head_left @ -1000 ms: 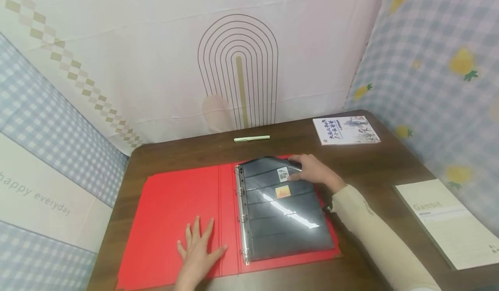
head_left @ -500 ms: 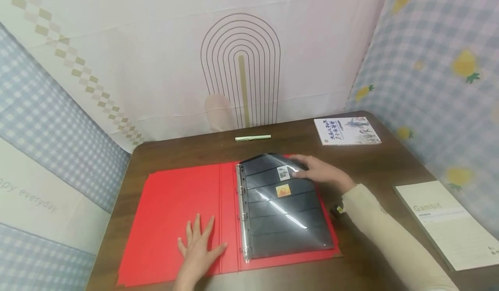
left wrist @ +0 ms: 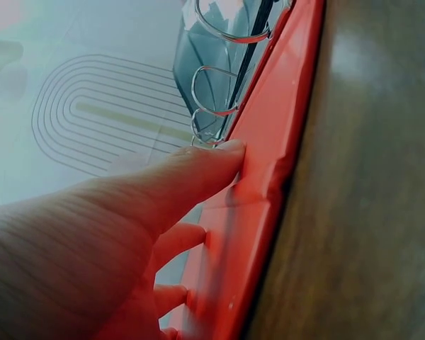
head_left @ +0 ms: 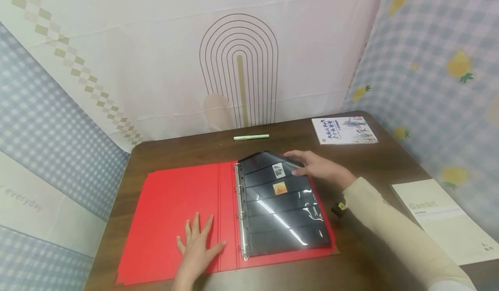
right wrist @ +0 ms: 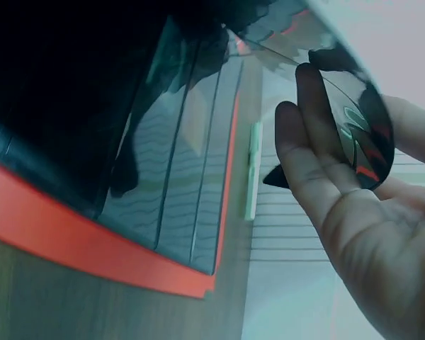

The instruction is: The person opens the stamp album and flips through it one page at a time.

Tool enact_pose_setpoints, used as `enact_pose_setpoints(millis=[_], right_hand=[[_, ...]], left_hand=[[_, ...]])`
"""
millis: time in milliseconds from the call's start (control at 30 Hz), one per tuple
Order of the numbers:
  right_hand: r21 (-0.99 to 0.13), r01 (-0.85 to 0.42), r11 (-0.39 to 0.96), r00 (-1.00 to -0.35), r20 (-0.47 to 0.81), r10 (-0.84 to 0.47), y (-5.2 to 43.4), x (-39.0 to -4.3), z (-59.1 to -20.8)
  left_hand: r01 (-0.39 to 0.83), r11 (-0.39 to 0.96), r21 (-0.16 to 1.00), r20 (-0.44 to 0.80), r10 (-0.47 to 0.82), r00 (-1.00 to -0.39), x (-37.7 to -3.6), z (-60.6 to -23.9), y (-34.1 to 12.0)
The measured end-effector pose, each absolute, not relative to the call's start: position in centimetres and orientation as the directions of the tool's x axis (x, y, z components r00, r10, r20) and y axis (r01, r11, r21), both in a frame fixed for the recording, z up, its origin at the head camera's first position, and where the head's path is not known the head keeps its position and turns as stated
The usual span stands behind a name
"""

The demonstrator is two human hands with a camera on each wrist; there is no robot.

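Hands on an open red binder, 1 dark page being lifted.

Low in the frame, the left hand lies flat, fingers spread, on the binder's bare left cover. At center, the right hand pinches the upper right corner of the page, curling it up off the right cover; judged from this, the turn is only begun, the page unflipped. It holds 2 stamps. Farther back: 1 pen, 1 book; 1 booklet at right.
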State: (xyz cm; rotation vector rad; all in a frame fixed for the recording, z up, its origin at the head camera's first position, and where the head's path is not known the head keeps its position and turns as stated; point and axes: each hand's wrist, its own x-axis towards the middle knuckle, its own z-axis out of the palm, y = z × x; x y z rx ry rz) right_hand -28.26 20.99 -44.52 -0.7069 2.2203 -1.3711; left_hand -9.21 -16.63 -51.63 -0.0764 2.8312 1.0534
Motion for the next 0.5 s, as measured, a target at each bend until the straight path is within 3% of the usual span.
enact_pose_setpoints(millis=[167,500], right_hand=[[-0.938,-0.188,0.292,-0.809,-0.021,-0.587,20.5,-27.9,-44.0],[-0.935,-0.298,0.193,-0.888,0.198,-0.415,19.0,-27.1,-43.2]], left_hand=[[-0.089,0.757,0.648,-0.133,-0.002,-0.991,-9.2,-51.6,-16.7],[-0.095,0.761,0.641,-0.139,-0.007,-0.99,-9.3,-51.5,-16.6]])
